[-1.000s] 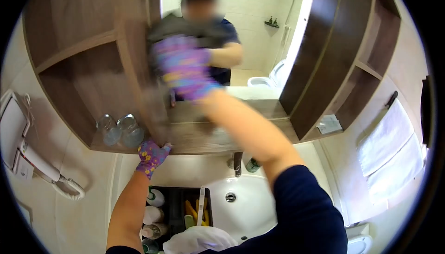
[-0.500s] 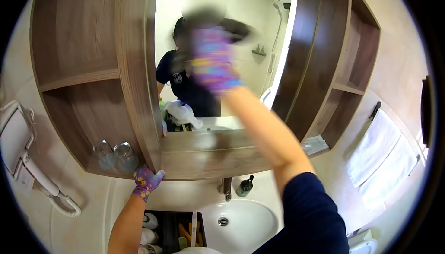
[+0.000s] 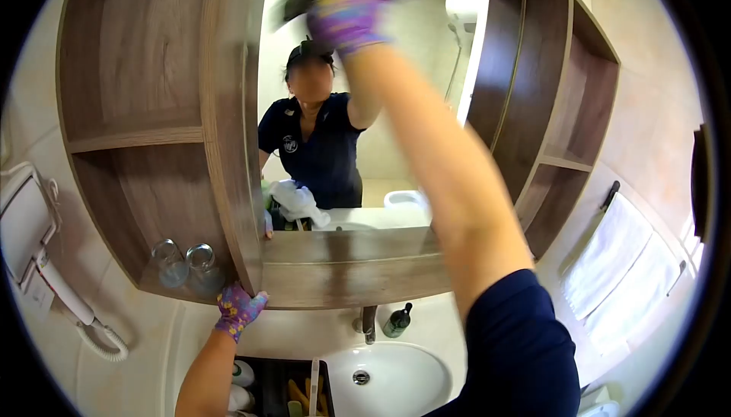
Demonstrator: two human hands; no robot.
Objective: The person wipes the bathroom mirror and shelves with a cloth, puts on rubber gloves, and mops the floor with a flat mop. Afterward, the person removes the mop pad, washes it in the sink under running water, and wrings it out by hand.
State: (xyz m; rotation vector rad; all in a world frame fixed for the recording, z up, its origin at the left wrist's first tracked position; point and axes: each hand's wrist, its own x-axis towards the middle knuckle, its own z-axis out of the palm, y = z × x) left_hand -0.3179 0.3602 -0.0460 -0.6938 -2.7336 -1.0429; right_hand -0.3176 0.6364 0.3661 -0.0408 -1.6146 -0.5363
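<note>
Before the mirror (image 3: 415, 74), the right hand (image 3: 347, 10) covers dark cloth (image 3: 298, 5), fingers blurred beyond telling.

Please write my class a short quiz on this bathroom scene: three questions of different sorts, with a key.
1. True or false: the dark bottle stands beside the sink.
2. Which of the person's hands is raised in front of the mirror?
3. Fill in the number: ___ glasses sit in the cabinet's lower left compartment.

Key: 1. True. 2. The right hand. 3. Two.
</note>
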